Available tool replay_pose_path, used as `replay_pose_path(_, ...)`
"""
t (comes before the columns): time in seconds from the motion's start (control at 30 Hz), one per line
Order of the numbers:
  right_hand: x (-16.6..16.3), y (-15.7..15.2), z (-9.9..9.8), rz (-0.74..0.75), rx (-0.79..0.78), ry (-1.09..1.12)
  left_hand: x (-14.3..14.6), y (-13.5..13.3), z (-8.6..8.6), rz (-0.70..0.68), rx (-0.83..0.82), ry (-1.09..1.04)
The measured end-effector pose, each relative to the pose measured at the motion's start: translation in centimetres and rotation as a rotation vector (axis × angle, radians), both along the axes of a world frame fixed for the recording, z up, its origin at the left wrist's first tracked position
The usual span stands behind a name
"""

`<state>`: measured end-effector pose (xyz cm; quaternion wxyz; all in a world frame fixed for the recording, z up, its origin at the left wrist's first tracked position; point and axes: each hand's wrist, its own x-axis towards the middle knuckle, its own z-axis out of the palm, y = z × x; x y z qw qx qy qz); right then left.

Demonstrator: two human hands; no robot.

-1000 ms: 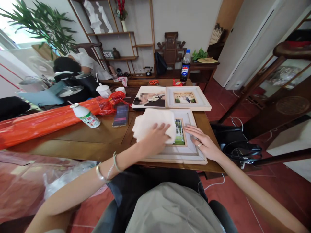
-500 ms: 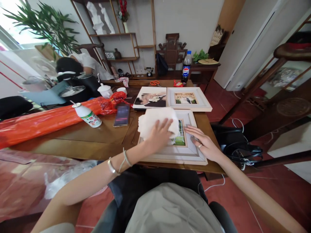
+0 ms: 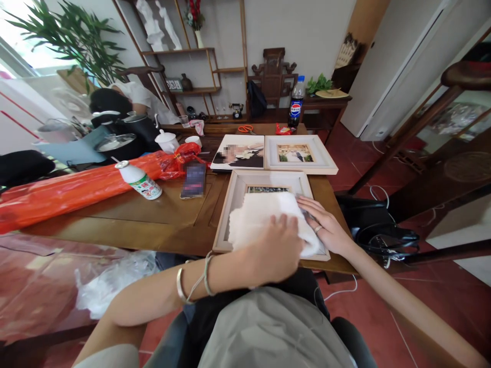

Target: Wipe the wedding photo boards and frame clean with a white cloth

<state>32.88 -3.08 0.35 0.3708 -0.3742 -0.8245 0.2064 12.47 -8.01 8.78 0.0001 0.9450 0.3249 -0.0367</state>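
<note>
My left hand [image 3: 274,250] presses a white cloth [image 3: 255,217] down onto a pale picture frame, its fingers bent over the fabric. The picture frame [image 3: 222,227] lies flat at the table's front edge. The cloth covers most of the picture inside it; only the upper strip shows. My right hand [image 3: 326,227] rests on the right side of that frame with fingers stretched out, close against the cloth's edge. Behind lie a second framed photo [image 3: 324,156] and an unframed print [image 3: 241,153], side by side.
On the wooden table [image 3: 164,225] are a phone [image 3: 194,181], a white bottle [image 3: 140,181], a long red plastic-wrapped bundle [image 3: 76,191], a cola bottle [image 3: 296,105] and orange-handled scissors [image 3: 245,128]. A person [image 3: 134,97] bends over at the far left. A black bag [image 3: 383,230] sits at right.
My left hand has moved the cloth toward me and to the right, uncovering the frame's upper left. Its fingers are more bent now. My right hand stays on the frame's right side.
</note>
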Motion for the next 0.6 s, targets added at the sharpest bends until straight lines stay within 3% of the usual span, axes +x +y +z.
replay_pose_path(0.1,0.1,0.0,0.1,0.003,-0.033,0.001,0.2,-2.2,1.1,-0.111,-0.06,-0.043)
replay_pose_path(0.23,0.1,0.0,0.3,0.015,-0.03,-0.009,0.3,-2.1,0.8,-0.082,-0.055,-0.078)
replay_pose_path(0.4,0.1,0.1,0.2,0.026,0.024,-0.008,-0.5,0.8,-0.2,0.037,-0.015,-0.081)
replay_pose_path(0.53,0.2,0.1,0.2,0.076,0.043,-0.019,-0.9,4.5,0.1,0.197,0.075,-0.073)
replay_pose_path(0.6,0.2,0.1,0.2,0.085,0.056,-0.026,-0.6,6.7,0.2,0.189,0.152,-0.122)
